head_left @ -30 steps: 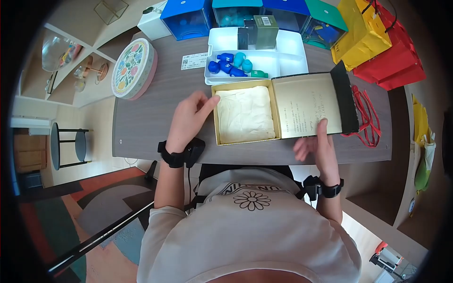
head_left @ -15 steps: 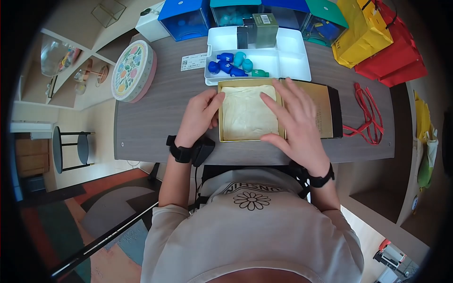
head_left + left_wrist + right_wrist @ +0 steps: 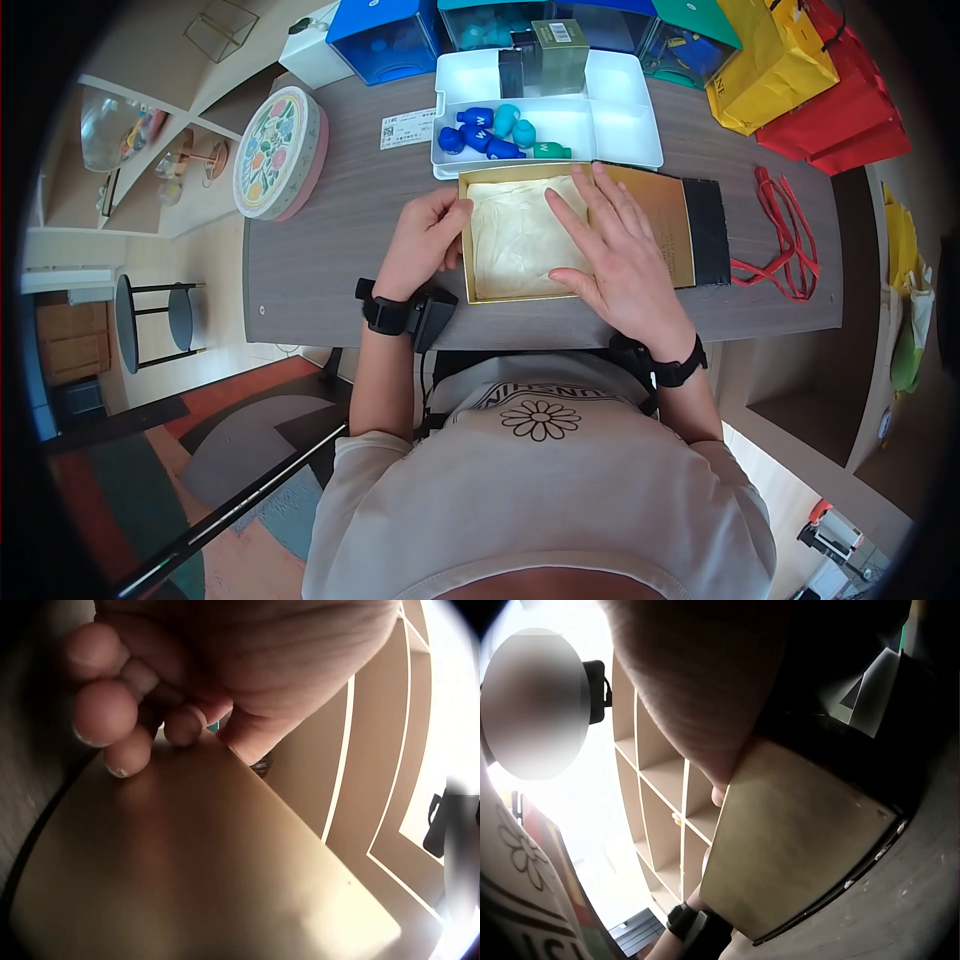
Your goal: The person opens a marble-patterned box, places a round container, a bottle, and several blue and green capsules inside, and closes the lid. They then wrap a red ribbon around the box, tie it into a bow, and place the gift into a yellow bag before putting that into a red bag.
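A gold-edged box [image 3: 522,298] lined with crumpled cream cloth [image 3: 520,235] lies on the desk, its gold and black lid [image 3: 668,215] folded out flat to the right. My left hand [image 3: 418,243] grips the box's left wall, thumb over the rim; the left wrist view shows its curled fingertips [image 3: 105,712] against the gold outer side [image 3: 195,855]. Spread out over the box's right edge is my right hand [image 3: 630,270], its index finger and thumb reaching over the cloth. Whether it presses on the cloth cannot be told. In the right wrist view the palm [image 3: 705,682] is above the box side [image 3: 795,840].
Behind the box stands a white tray [image 3: 627,150] with blue, teal and green pieces and a dark green box [image 3: 562,60]. A round floral tin [image 3: 270,155] is at the left. Red ribbon [image 3: 790,235] lies at the right, below yellow [image 3: 760,75] and red bags [image 3: 840,110].
The lid has gone from raised to lying outward. My right hand has moved from the lid's lower edge onto the box, fingers spread. My left hand has closed on the left wall; the box has shifted slightly right.
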